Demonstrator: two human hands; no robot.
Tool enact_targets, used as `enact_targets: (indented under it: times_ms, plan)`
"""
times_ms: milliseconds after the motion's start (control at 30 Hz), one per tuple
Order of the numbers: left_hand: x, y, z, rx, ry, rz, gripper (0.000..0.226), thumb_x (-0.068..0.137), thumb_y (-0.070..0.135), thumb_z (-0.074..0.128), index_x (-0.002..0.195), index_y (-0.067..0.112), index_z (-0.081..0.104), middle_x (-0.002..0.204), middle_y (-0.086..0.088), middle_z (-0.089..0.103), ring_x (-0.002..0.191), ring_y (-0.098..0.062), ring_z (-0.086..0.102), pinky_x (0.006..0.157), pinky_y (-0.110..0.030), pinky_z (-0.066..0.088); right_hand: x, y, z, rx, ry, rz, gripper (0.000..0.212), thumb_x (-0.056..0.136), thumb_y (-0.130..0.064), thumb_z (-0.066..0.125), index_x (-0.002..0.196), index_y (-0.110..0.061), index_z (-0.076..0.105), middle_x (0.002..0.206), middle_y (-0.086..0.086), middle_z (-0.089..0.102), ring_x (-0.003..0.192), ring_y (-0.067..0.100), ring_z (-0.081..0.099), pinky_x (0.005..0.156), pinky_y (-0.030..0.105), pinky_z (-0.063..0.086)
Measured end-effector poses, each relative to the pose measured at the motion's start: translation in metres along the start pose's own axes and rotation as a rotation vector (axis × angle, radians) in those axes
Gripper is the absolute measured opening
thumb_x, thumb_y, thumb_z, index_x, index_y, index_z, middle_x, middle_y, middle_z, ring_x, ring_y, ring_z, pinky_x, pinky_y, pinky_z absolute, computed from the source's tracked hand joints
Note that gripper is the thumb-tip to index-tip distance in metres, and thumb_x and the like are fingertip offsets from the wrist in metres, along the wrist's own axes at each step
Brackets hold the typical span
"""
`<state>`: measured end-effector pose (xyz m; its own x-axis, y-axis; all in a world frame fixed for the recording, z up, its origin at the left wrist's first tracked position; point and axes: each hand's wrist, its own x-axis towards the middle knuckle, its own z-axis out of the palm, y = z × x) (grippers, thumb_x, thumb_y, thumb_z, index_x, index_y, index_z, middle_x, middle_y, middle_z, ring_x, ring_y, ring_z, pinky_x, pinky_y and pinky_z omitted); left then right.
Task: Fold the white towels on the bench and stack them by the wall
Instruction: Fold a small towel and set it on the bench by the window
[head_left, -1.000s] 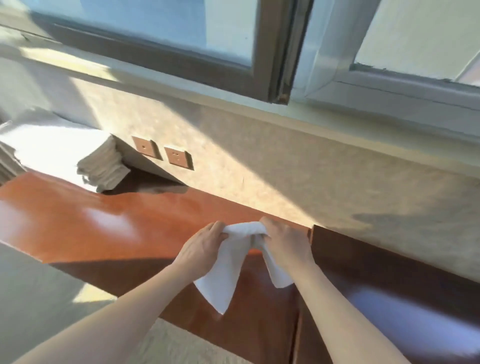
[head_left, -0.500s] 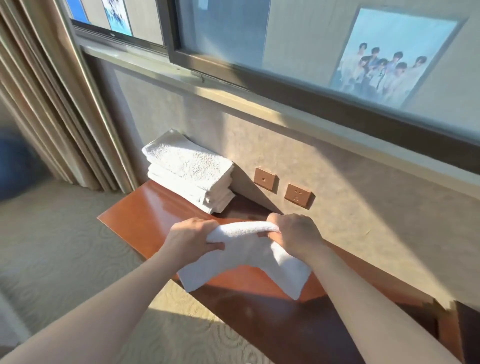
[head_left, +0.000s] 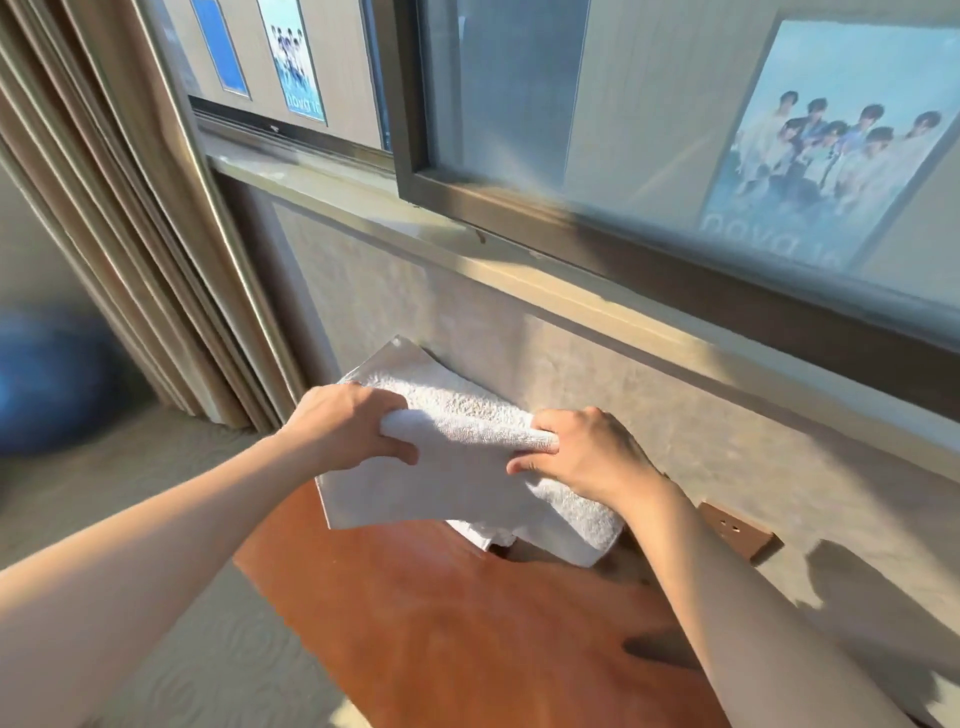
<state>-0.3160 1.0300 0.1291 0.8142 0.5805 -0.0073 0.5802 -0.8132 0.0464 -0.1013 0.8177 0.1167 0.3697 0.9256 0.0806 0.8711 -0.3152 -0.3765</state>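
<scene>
I hold a folded white towel with both hands over the stack of white towels that sits against the wall at the bench's far left end. My left hand grips the towel's left end. My right hand grips its right end. The held towel covers most of the stack; only the stack's back corner and a bit of its lower edge show. Whether the towel rests on the stack or hangs just above it is unclear. The reddish-brown wooden bench runs toward me below.
The grey wall rises right behind the stack, with a brown wall socket to the right. Above is a window sill and window frame. Beige curtains hang at the left, and a blue ball lies on the carpet.
Both hands have carried the folded towel left along the bench and up over the stack by the wall. The view has swung left with them.
</scene>
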Motion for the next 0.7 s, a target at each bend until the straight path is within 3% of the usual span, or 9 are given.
enact_targets:
  times_ms: [100, 133, 233, 300, 367, 433, 500, 600, 700]
  plan:
    - [0.038, -0.022, -0.003, -0.002, -0.038, 0.037, 0.057, 0.06, 0.087, 0.066, 0.098, 0.044, 0.063, 0.064, 0.017, 0.05, 0.07, -0.015, 0.053, 0.058, -0.029, 0.035, 0.03, -0.001, 0.001, 0.042, -0.129, 0.037, 0.073, 0.065, -0.07, 0.078, 0.119, -0.023, 0.063, 0.114, 0.004, 0.071, 0.106, 0.026, 0.066, 0.081, 0.032, 0.049]
    - [0.051, -0.027, -0.002, 0.021, -0.051, 0.059, 0.059, 0.061, 0.087, 0.065, 0.1, 0.043, 0.063, 0.065, 0.016, 0.051, 0.072, -0.015, 0.053, 0.06, -0.029, 0.035, 0.039, -0.001, 0.003, 0.039, -0.171, 0.06, 0.071, 0.067, -0.066, 0.08, 0.121, -0.024, 0.061, 0.117, 0.003, 0.07, 0.109, 0.026, 0.065, 0.08, 0.03, 0.047]
    - [0.101, -0.045, -0.011, 0.094, 0.004, 0.177, 0.057, 0.068, 0.084, 0.065, 0.104, 0.039, 0.065, 0.083, 0.012, 0.066, 0.085, -0.019, 0.062, 0.065, -0.03, 0.041, 0.073, -0.001, -0.001, -0.05, -0.135, 0.12, 0.049, 0.075, -0.059, 0.079, 0.096, -0.02, 0.057, 0.088, 0.001, 0.063, 0.088, 0.026, 0.063, 0.066, 0.031, 0.04]
    - [0.133, -0.06, -0.021, 0.038, 0.176, 0.354, 0.056, 0.073, 0.078, 0.065, 0.104, 0.031, 0.07, 0.09, 0.005, 0.071, 0.089, -0.026, 0.068, 0.065, -0.033, 0.05, 0.088, -0.006, -0.006, -0.131, 0.036, 0.14, 0.046, 0.078, -0.058, 0.076, 0.087, -0.017, 0.056, 0.077, -0.002, 0.059, 0.074, 0.024, 0.057, 0.06, 0.032, 0.036]
    - [0.158, -0.079, -0.032, -0.004, 0.436, 0.603, 0.052, 0.082, 0.068, 0.061, 0.099, 0.021, 0.074, 0.085, 0.0, 0.071, 0.079, -0.028, 0.069, 0.056, -0.035, 0.053, 0.094, -0.012, -0.004, -0.128, 0.332, 0.09, 0.038, 0.078, -0.048, 0.079, 0.088, -0.015, 0.064, 0.078, -0.001, 0.065, 0.07, 0.025, 0.059, 0.056, 0.031, 0.041]
    - [0.176, -0.101, -0.03, 0.024, 0.642, 0.771, 0.036, 0.091, 0.05, 0.059, 0.099, 0.018, 0.075, 0.087, 0.0, 0.071, 0.075, -0.028, 0.066, 0.054, -0.032, 0.049, 0.095, -0.023, 0.004, -0.192, 0.602, 0.057, 0.029, 0.073, -0.03, 0.081, 0.096, -0.015, 0.072, 0.089, 0.001, 0.071, 0.077, 0.027, 0.067, 0.06, 0.035, 0.054]
    - [0.189, -0.121, -0.012, 0.024, 0.718, 0.863, 0.029, 0.092, 0.041, 0.06, 0.101, 0.018, 0.075, 0.093, -0.001, 0.07, 0.078, -0.027, 0.062, 0.056, -0.032, 0.049, 0.1, -0.031, 0.02, -0.293, 0.687, 0.092, 0.041, 0.062, -0.018, 0.085, 0.101, -0.017, 0.073, 0.095, 0.0, 0.071, 0.083, 0.026, 0.068, 0.071, 0.036, 0.056]
    - [0.188, -0.141, 0.047, -0.013, 0.543, 0.952, 0.029, 0.086, 0.039, 0.062, 0.099, 0.018, 0.078, 0.094, -0.002, 0.071, 0.078, -0.028, 0.067, 0.06, -0.032, 0.054, 0.102, -0.048, 0.075, -0.295, 0.463, 0.327, 0.054, 0.06, -0.007, 0.089, 0.109, -0.021, 0.072, 0.101, 0.0, 0.067, 0.092, 0.028, 0.063, 0.086, 0.04, 0.048]
    - [0.169, -0.152, 0.111, -0.006, 0.182, 0.875, 0.042, 0.067, 0.047, 0.088, 0.1, 0.023, 0.079, 0.102, -0.001, 0.073, 0.082, -0.027, 0.072, 0.066, -0.032, 0.06, 0.092, -0.066, 0.145, -0.252, 0.089, 0.52, 0.045, 0.085, -0.011, 0.071, 0.125, -0.028, 0.065, 0.12, -0.005, 0.059, 0.109, 0.021, 0.059, 0.096, 0.034, 0.043]
